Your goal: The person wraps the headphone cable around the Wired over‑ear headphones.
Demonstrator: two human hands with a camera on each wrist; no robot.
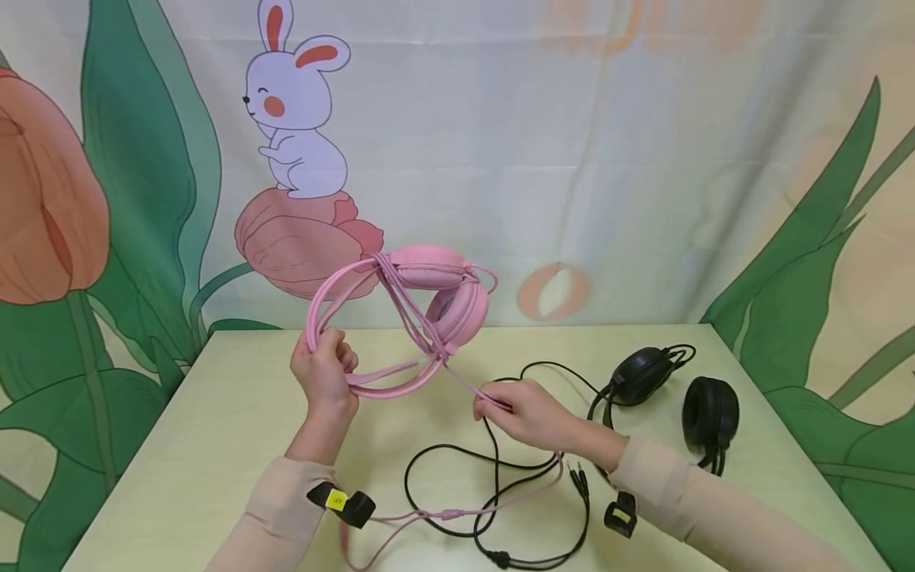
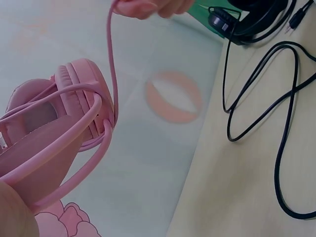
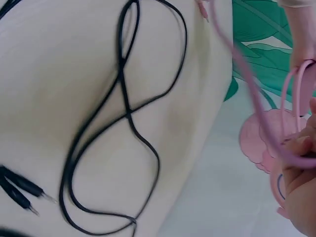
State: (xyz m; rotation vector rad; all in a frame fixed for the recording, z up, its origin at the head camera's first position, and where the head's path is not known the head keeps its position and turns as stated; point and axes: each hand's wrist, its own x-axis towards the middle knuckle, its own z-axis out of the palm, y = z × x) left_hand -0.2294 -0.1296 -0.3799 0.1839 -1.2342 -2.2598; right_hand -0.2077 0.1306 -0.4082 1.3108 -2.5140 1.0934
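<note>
My left hand (image 1: 327, 369) grips the headband of a pair of pink headphones (image 1: 457, 314), held up above the table's left half. Strands of pink cable cross between the ear cups and the headband. In the left wrist view the ear cup (image 2: 84, 94) has the cable wrapped round its joint with the band. My right hand (image 1: 529, 413) pinches the pink cable (image 1: 465, 383) to the right of the headphones, and a stretch runs straight from the cups to its fingers. The cable's loose part (image 1: 450, 515) hangs and lies low on the table.
Black headphones (image 1: 643, 376) lie at the table's right, their other cup (image 1: 710, 415) nearer the edge. Their black cable (image 1: 457, 447) loops across the middle, under the pink cable, with two plugs (image 1: 579, 481) beside it. A printed cloth (image 1: 457, 159) hangs behind the table (image 1: 236, 413).
</note>
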